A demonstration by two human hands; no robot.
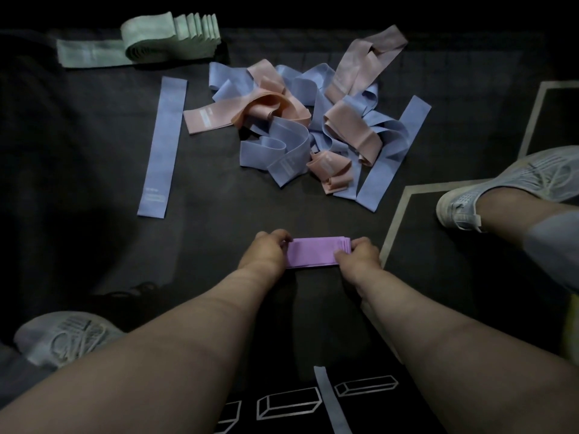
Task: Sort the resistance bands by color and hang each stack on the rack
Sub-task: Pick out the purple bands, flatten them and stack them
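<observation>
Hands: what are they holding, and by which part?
A stack of purple bands: the left hand pinches its left end, the right hand its right end.

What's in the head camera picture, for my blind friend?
The left hand and right hand grip a purple band stack by its ends. Beyond lie a tangled blue-and-pink pile, one flat blue band, and a green stack.

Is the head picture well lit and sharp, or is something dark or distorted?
Head view: dim overall, corners nearly black; the purple stack, held by the left hand and right hand, is bright and sharp; the wide-angle lens curves the floor lines and enlarges the forearms.
</observation>
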